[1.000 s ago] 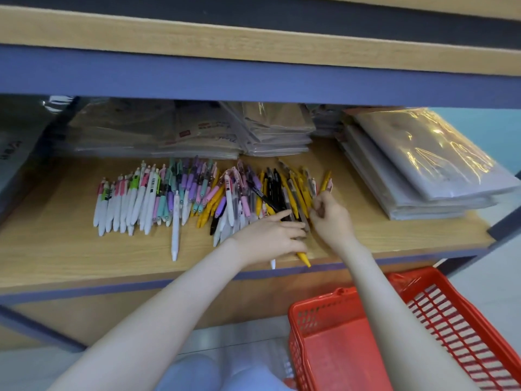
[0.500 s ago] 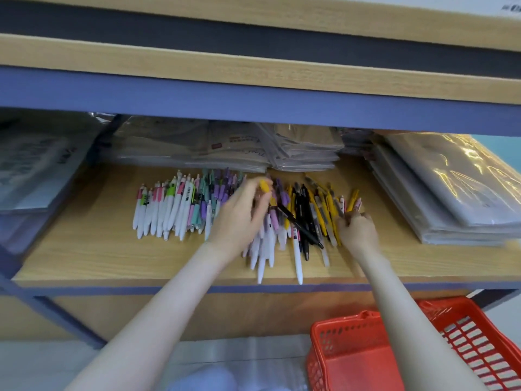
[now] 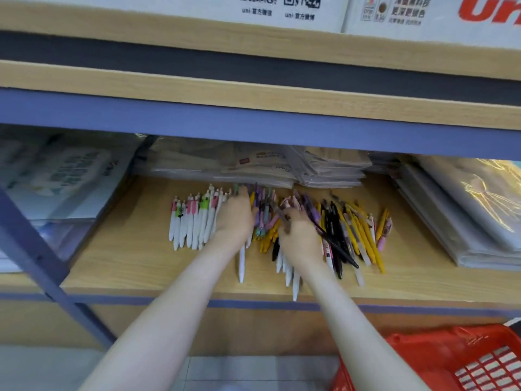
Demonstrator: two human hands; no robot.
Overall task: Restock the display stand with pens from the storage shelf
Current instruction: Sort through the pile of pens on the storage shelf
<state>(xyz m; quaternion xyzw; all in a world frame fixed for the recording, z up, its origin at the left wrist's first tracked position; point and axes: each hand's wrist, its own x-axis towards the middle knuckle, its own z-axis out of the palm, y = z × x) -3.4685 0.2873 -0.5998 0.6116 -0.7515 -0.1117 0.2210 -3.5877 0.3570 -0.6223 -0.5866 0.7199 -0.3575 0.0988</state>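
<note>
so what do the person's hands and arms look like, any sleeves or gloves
Both are bare. The left hand and right hand wear no gloves, and no ring, watch or bracelet shows. No sleeve is in view down to the picture's edge.

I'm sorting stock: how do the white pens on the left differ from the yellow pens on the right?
The white pens lie in a side-by-side row; the yellow pens are jumbled among black ones. The white pens have pink or green tops; the yellow pens look yellow throughout. Both lie flat on the wooden shelf.
</note>
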